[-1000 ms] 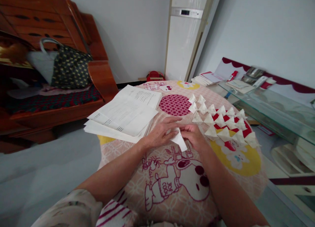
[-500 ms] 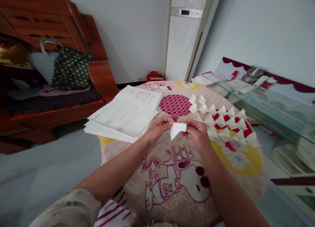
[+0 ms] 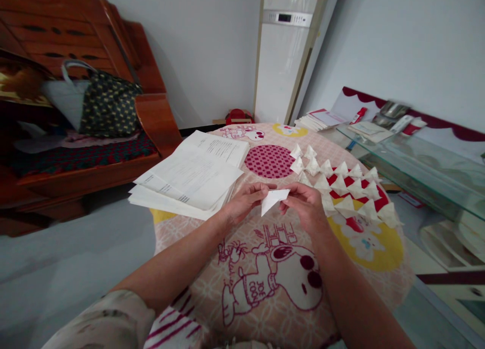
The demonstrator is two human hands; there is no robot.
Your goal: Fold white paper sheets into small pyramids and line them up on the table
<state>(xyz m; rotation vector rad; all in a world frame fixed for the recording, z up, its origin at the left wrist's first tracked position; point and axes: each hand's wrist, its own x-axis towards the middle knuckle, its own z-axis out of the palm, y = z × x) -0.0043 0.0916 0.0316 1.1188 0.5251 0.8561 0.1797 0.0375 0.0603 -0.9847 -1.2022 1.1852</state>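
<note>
We note folding apparently in hand, our left hand and right hand pinching the paper piece between their fingertips, folded papers beyond the right fingers; next calls, we judge, for firm creasing.

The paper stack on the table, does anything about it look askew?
Yes: the paper stack lies fanned at uneven angles, with corners and edges jutting out instead of lining up.

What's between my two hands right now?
In the head view, a small folded white paper is between the left hand and the right hand, held by both.
</note>
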